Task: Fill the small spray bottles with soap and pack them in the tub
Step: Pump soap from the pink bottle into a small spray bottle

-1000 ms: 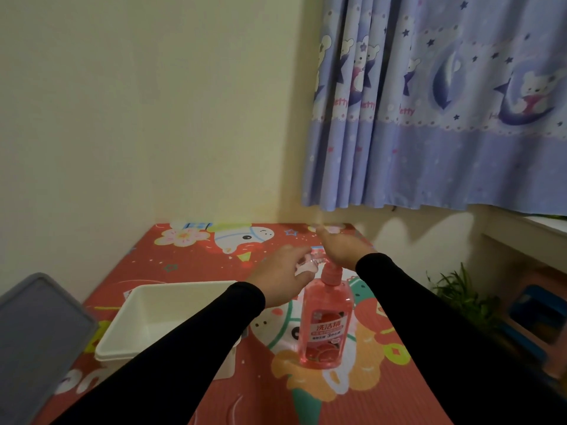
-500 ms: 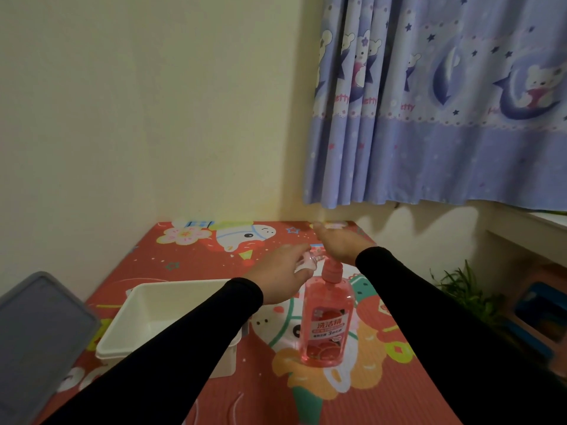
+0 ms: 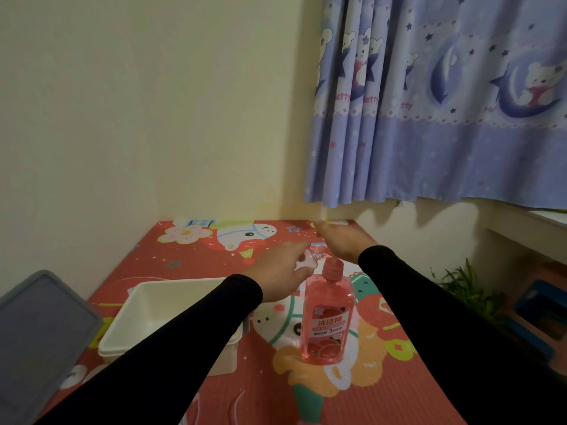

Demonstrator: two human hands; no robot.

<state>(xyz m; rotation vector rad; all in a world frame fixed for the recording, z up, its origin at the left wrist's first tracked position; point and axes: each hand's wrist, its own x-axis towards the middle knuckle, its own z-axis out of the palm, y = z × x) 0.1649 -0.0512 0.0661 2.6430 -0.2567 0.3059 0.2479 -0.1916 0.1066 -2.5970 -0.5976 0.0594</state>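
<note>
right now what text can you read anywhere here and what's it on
"洗洁精": pink soap bottle, main label line.
"3": same label, lower line; the small characters around it are too blurred to read.
"etty": purple curtain, repeated along the band; first letters lost in the folds.
Play mat: pictures only, no readable text.

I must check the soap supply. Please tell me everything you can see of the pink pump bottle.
The pump bottle is clear pink plastic, holding pink liquid nearly to its shoulders. It has a pink pump head on top and a red and white label with fruit pictures on the front. It stands upright on the red mat, to the right of the tub. The right hand is held flat over the pump; contact cannot be confirmed. The left hand holds a small clear bottle by the nozzle.
</note>
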